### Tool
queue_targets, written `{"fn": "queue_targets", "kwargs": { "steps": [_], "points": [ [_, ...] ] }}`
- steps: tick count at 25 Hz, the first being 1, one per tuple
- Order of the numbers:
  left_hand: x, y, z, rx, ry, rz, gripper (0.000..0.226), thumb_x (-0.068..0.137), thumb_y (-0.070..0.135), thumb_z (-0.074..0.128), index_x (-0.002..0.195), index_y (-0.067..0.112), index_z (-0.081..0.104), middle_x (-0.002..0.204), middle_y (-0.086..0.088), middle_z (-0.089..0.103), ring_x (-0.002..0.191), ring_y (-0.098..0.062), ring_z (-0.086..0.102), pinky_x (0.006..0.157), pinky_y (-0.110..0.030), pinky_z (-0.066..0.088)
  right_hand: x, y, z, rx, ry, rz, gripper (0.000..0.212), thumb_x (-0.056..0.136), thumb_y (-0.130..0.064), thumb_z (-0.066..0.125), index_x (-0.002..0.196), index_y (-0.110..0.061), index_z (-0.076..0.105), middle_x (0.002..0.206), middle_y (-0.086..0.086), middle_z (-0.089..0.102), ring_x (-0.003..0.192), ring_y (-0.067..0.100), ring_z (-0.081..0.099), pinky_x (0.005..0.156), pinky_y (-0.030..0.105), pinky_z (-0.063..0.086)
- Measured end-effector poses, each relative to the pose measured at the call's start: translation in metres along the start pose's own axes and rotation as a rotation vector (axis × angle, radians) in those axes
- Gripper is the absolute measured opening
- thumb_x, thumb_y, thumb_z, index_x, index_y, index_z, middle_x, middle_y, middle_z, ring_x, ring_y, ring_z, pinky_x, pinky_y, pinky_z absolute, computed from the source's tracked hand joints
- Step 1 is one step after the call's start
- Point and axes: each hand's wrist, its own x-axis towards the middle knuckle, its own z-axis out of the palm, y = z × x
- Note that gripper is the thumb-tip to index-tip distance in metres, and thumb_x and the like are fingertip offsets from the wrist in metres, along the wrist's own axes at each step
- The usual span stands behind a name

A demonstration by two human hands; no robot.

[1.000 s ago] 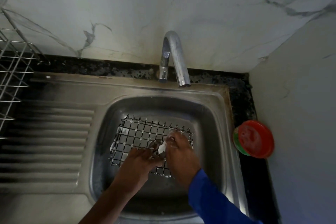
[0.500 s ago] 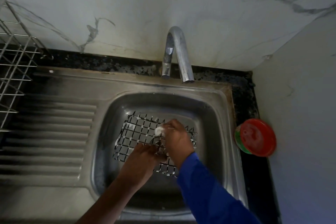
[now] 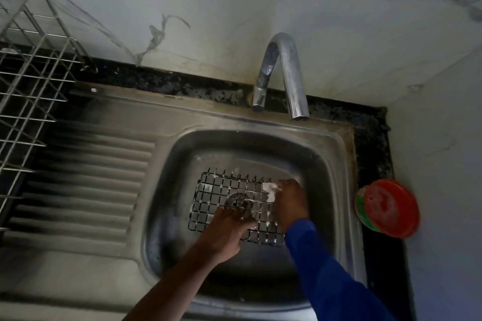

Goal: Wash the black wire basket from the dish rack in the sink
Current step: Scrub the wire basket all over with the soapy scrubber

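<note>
Down on the bottom of the sink (image 3: 336,164) the black wire basket (image 3: 221,190) lies flat, its long axis running left to right, and the left hand (image 3: 224,229) curls its fingers (image 3: 245,219) onto the mesh at the middle of the near edge to pin it. At the far right corner the right hand (image 3: 290,203) clenches a soapy white pad (image 3: 268,190) against the wires. Most of the grid lies to that hand's left, so the scrubbing probably has to travel leftward along the long axis.

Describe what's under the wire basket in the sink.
Through the wire basket, the sink floor and round drain show. The left hand gripping it and the right hand with a white pad hide parts.
</note>
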Motion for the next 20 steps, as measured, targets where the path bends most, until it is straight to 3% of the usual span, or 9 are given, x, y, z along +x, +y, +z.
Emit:
{"fn": "queue_targets", "kwargs": {
  "steps": [3, 7, 9, 11, 15, 16, 18, 20],
  "points": [
    [0.008, -0.001, 0.007, -0.022, -0.022, 0.005, 0.059, 0.093, 0.006, 0.061, 0.143, 0.032, 0.048, 0.156, 0.002, 0.040, 0.144, -0.017, 0.036, 0.118, -0.034, 0.021, 0.005, 0.000, 0.010, 0.079, -0.001, 0.146, 0.034, 0.086, 0.006, 0.056, 0.116, -0.008, 0.064, 0.119, 0.009, 0.061, 0.103, 0.023, 0.062, 0.091, 0.026, 0.050],
    [0.015, -0.002, 0.014, 0.008, -0.099, -0.022, 0.050, 0.095, 0.022, 0.060, 0.143, 0.028, 0.046, 0.151, 0.000, 0.046, 0.143, -0.018, 0.039, 0.118, -0.036, 0.021, -0.005, -0.035, 0.041, 0.096, -0.099, -0.046, 0.016, 0.096, -0.015, 0.050, 0.104, -0.020, 0.063, 0.104, 0.001, 0.063, 0.091, 0.012, 0.062, 0.088, 0.031, 0.054],
    [0.017, -0.006, 0.016, 0.019, -0.142, -0.004, 0.054, 0.096, 0.033, 0.060, 0.146, 0.029, 0.040, 0.156, -0.002, 0.040, 0.144, -0.021, 0.036, 0.119, -0.041, 0.021, 0.005, -0.033, 0.036, -0.009, -0.060, -0.063, 0.017, 0.094, -0.013, 0.052, 0.106, -0.016, 0.064, 0.108, 0.002, 0.061, 0.095, 0.016, 0.061, 0.088, 0.026, 0.050],
    [0.019, -0.009, 0.015, -0.016, -0.151, 0.042, 0.054, 0.096, 0.032, 0.062, 0.146, 0.030, 0.042, 0.157, -0.004, 0.036, 0.146, -0.023, 0.033, 0.119, -0.045, 0.023, 0.018, -0.015, 0.022, -0.055, 0.027, 0.064, 0.023, 0.089, -0.005, 0.059, 0.109, -0.012, 0.067, 0.115, 0.007, 0.062, 0.099, 0.020, 0.061, 0.083, 0.019, 0.044],
    [0.024, -0.019, 0.016, -0.063, -0.113, 0.066, 0.030, 0.097, 0.014, 0.061, 0.127, 0.019, 0.065, 0.132, -0.006, 0.062, 0.125, -0.021, 0.057, 0.106, -0.034, 0.045, 0.017, -0.009, 0.020, -0.050, 0.051, 0.158, 0.025, 0.091, -0.002, 0.054, 0.113, -0.009, 0.064, 0.118, 0.008, 0.062, 0.095, 0.014, 0.060, 0.075, 0.006, 0.038],
    [0.025, -0.018, 0.014, -0.066, -0.100, 0.065, 0.023, 0.100, 0.014, 0.055, 0.120, 0.014, 0.068, 0.123, -0.008, 0.066, 0.117, -0.022, 0.061, 0.100, -0.031, 0.046, 0.011, -0.023, 0.028, -0.025, 0.010, 0.103, 0.023, 0.094, -0.004, 0.052, 0.113, -0.010, 0.063, 0.116, 0.006, 0.063, 0.089, 0.010, 0.059, 0.070, 0.004, 0.040],
    [0.023, -0.010, 0.010, -0.040, -0.085, 0.066, 0.021, 0.104, 0.018, 0.048, 0.108, 0.013, 0.068, 0.109, -0.007, 0.069, 0.103, -0.018, 0.065, 0.090, -0.024, 0.047, -0.001, -0.046, 0.045, 0.008, -0.061, -0.128, 0.020, 0.097, -0.014, 0.046, 0.105, -0.015, 0.064, 0.111, 0.002, 0.064, 0.086, 0.011, 0.061, 0.069, 0.015, 0.047],
    [0.011, -0.006, 0.007, 0.034, -0.049, 0.005, 0.021, 0.102, 0.016, 0.052, 0.118, 0.015, 0.065, 0.118, -0.008, 0.068, 0.109, -0.019, 0.065, 0.100, -0.031, 0.048, 0.004, -0.047, 0.043, 0.012, -0.068, -0.181, 0.016, 0.095, -0.023, 0.051, 0.088, -0.022, 0.065, 0.102, 0.004, 0.067, 0.080, 0.012, 0.063, 0.069, 0.023, 0.051]
  ]
}}
